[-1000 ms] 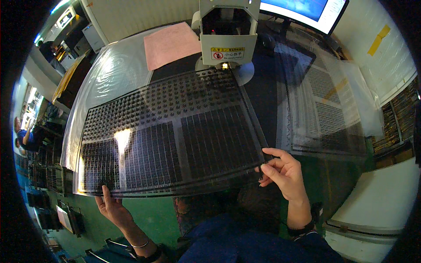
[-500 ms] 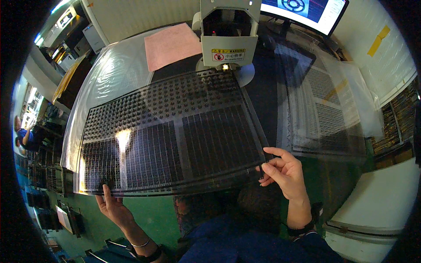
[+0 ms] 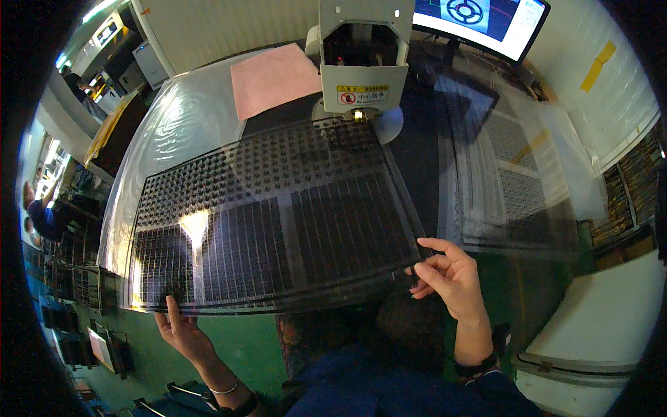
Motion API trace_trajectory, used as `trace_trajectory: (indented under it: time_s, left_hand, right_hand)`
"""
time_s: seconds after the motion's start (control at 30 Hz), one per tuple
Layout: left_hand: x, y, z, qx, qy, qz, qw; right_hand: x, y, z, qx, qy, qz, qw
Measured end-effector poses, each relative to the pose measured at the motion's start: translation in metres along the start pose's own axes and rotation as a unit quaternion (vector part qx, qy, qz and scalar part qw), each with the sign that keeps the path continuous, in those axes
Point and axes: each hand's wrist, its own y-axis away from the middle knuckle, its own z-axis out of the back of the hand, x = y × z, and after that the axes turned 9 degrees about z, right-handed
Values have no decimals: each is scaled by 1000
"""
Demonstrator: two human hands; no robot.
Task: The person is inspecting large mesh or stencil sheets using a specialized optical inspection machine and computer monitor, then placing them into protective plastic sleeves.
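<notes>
A large dark transparent film sheet point(image 3: 243, 240) with rows of small round patterns and gridded panels spans the middle of the view. Its far edge lies beneath the head of a pale grey machine point(image 3: 363, 87), where a small yellowish light glows. My left hand point(image 3: 182, 333) pinches the near edge toward the left corner, thumb on top and fingers below. At the near right corner, my right hand point(image 3: 448, 278) grips the edge between thumb and fingers. The fingertips under the sheet are partly hidden.
A pink cloth point(image 3: 274, 80) lies left of the machine on clear plastic sheeting point(image 3: 184, 111). More patterned films point(image 3: 514, 174) are stacked at the right. A lit monitor point(image 3: 479, 24) stands behind them. A white cabinet point(image 3: 590, 320) is at lower right; people work far left.
Sheet, hands and machine all sit slightly lower in the picture, a small shift of the view. Both hands keep their hold. Another person has appeared in the far upper left.
</notes>
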Motion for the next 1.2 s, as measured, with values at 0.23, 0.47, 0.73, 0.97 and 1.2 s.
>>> trace_trajectory:
  time_s: [0.23, 0.47, 0.73, 0.97, 1.2]
  left_hand:
    - [-3, 4, -4, 3, 6, 1, 1000]
    - [-3, -1, 11, 23, 9, 7, 1000]
    - [-5, 1, 53, 0, -3, -3, 1000]
    - [0, 6, 52, 16, 52, 56, 997]
    - [26, 10, 53, 57, 59, 129, 988]
  right_hand:
    - [1, -1, 0, -4, 0, -9, 1000]
    - [3, 4, 0, 4, 12, -4, 1000]
    - [-3, 18, 3, 52, 103, -27, 993]
    - [9, 18, -13, -32, 53, 37, 997]
    - [20, 32, -11, 50, 35, 0, 998]
